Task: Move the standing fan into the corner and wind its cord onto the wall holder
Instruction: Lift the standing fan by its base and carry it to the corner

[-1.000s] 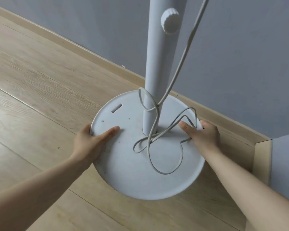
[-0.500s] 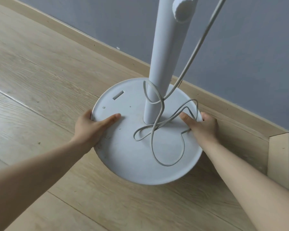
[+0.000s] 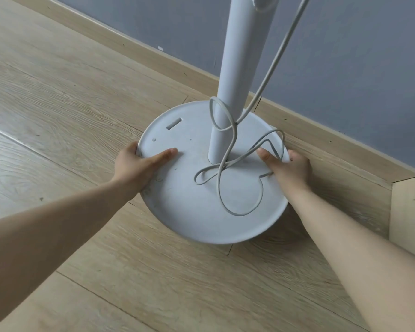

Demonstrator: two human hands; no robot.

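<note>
The fan's round white base (image 3: 185, 207) lies on the wooden floor close to the skirting board, and its white pole (image 3: 237, 68) rises out of the top of the frame. A grey-white cord (image 3: 228, 164) lies in loose loops on the base, circles the pole once and runs up to the right. My left hand (image 3: 134, 164) grips the base's left rim, thumb on top. My right hand (image 3: 288, 168) grips the right rim, thumb on top over a loop of cord. The fan head and any wall holder are out of view.
A grey wall (image 3: 333, 56) with a wooden skirting board (image 3: 321, 130) runs diagonally behind the fan. The room corner (image 3: 407, 185) is at the right, a short way from the base. Open wooden floor (image 3: 58, 104) stretches to the left and toward me.
The base with both hands on it has slid away from me toward the wall and skirting board. Both grips stay the same; the cord loops kept their shape.
</note>
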